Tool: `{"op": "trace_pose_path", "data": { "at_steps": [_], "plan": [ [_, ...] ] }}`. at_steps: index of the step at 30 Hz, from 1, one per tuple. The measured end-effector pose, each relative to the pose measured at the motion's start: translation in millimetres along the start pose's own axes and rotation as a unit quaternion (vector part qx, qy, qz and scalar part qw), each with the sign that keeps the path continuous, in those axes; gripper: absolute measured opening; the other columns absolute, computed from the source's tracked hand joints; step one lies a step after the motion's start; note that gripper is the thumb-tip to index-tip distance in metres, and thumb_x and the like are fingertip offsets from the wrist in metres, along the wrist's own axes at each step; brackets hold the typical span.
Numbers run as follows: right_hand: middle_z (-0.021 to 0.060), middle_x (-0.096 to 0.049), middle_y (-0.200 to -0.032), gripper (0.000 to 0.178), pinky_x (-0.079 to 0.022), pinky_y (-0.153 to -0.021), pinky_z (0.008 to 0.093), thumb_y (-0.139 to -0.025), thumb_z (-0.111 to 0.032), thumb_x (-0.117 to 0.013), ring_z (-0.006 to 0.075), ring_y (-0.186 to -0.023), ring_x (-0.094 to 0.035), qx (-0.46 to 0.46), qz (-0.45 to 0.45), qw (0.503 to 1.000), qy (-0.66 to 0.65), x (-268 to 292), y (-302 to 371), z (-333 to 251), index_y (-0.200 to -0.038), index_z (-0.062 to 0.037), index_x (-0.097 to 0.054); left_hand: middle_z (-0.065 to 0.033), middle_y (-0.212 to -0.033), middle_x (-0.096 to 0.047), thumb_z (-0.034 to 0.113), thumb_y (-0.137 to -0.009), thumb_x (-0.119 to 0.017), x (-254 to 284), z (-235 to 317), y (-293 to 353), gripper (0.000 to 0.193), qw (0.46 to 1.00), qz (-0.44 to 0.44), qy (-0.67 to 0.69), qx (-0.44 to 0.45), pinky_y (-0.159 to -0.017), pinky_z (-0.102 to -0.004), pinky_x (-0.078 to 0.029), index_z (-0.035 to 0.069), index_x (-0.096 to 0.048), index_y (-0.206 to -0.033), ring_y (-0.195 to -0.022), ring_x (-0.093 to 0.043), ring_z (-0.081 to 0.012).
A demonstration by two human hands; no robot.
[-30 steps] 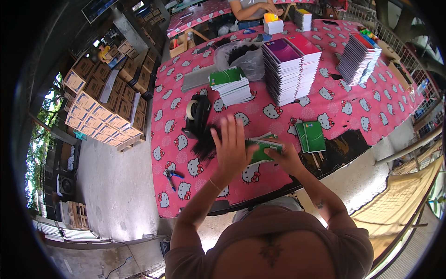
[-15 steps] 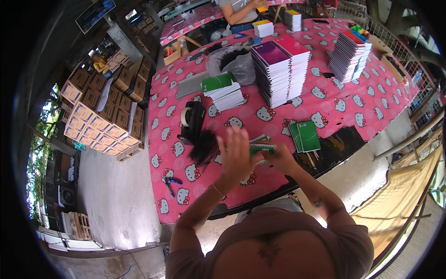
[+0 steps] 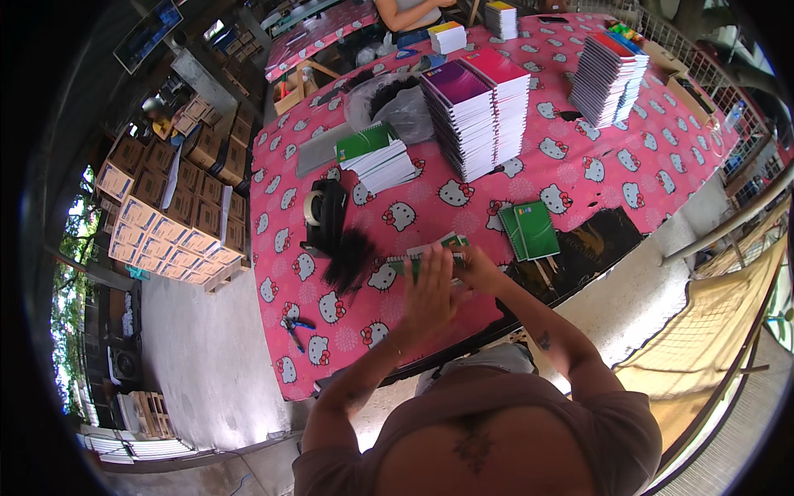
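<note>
Over the near part of the table, my left hand (image 3: pixel 430 291) lies flat across a small green spiral notebook (image 3: pixel 452 240), its fingers stretched out. My right hand (image 3: pixel 480 271) grips the notebook's right side, the fingertips partly hidden. White pages show beyond the left fingers, and I cannot tell whether a second notebook lies beneath. To the left of my hands is a loose bundle of thin black strands (image 3: pixel 351 263), beside a black tape dispenser (image 3: pixel 332 213). Two green notebooks (image 3: pixel 539 230) overlap to the right of my right hand.
Blue-handled pliers (image 3: pixel 298 326) lie near the table's left edge. Behind stand a pile of green notebooks (image 3: pixel 364 144), tall purple and red notebook stacks (image 3: pixel 459 83) and another stack (image 3: pixel 608 78) at right. Cartons (image 3: pixel 165 223) fill the left; a person (image 3: pixel 409 15) stands at the far side.
My left hand has come down from above the notebook onto it. My right hand still grips it, slightly further left. The whole view has shifted a little.
</note>
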State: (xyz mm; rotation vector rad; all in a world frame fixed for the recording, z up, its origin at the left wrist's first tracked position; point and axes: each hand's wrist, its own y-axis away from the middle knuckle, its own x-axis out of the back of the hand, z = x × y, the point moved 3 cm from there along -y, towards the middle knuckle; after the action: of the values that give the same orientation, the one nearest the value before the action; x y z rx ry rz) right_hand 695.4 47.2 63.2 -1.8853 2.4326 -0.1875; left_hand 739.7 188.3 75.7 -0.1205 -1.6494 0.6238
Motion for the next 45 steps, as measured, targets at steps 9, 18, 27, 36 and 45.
{"op": "trace_pose_path", "data": {
  "at_steps": [9, 18, 27, 36, 45],
  "plan": [
    [0.0133, -0.072, -0.097, 0.040, -0.054, -0.077, 0.0356, -0.081, -0.005, -0.071, 0.0215, -0.086, -0.070, 0.024, -0.006, 0.997, 0.077, 13, -3, 0, -0.120, -0.0048, -0.066, -0.0125, -0.135, -0.057, 0.036, -0.099, -0.053, 36, -11, -43, 0.048, 0.987, 0.075, 0.126, 0.062, -0.116, -0.0619, -0.008, 0.005, -0.053, -0.135, -0.131, -0.050, -0.0275],
    [0.0074, -0.074, -0.091, 0.027, -0.051, -0.067, 0.0261, -0.084, -0.010, -0.075, 0.0106, -0.075, -0.066, 0.052, 0.000, 0.996, 0.070, 57, 4, -35, -0.110, -0.0030, -0.071, -0.0014, -0.098, -0.070, 0.020, -0.088, -0.070, 35, -23, -46, 0.018, 0.975, 0.088, 0.201, 0.030, -0.117, -0.0597, -0.012, 0.013, -0.067, -0.104, -0.101, -0.066, -0.0205],
    [0.0063, -0.070, -0.082, 0.008, -0.052, -0.064, 0.0279, -0.082, 0.000, -0.068, 0.0111, -0.074, -0.066, 0.126, -0.021, 0.970, 0.205, 48, 5, -66, -0.089, -0.0017, -0.067, -0.0060, -0.092, -0.064, 0.016, -0.081, -0.075, 50, -22, -51, 0.025, 0.972, 0.073, 0.224, -0.016, -0.075, -0.0399, -0.045, 0.006, -0.067, -0.103, -0.083, -0.060, -0.0271],
    [0.0153, -0.067, -0.106, 0.041, -0.054, -0.080, 0.0335, -0.079, 0.001, -0.068, 0.0303, -0.095, -0.067, 0.011, 0.059, 0.966, 0.253, 51, 39, -108, -0.119, -0.0054, -0.065, -0.0097, -0.106, -0.065, 0.017, -0.084, -0.074, 105, -16, -92, 0.032, 0.931, 0.198, 0.299, -0.074, -0.080, -0.0395, -0.052, 0.003, -0.067, -0.112, -0.098, -0.062, -0.0279],
    [0.0134, -0.032, -0.157, 0.083, -0.027, -0.113, 0.0579, -0.077, -0.037, -0.079, 0.0337, -0.145, -0.029, -0.023, 0.059, 0.810, 0.584, 124, 83, 14, -0.146, -0.0091, -0.041, -0.0142, -0.121, -0.064, 0.017, -0.090, -0.067, 4, -23, 12, 0.034, 0.988, -0.003, 0.149, -0.050, -0.093, -0.0390, -0.055, 0.002, -0.062, -0.120, -0.114, -0.062, -0.0324]
  ]
}}
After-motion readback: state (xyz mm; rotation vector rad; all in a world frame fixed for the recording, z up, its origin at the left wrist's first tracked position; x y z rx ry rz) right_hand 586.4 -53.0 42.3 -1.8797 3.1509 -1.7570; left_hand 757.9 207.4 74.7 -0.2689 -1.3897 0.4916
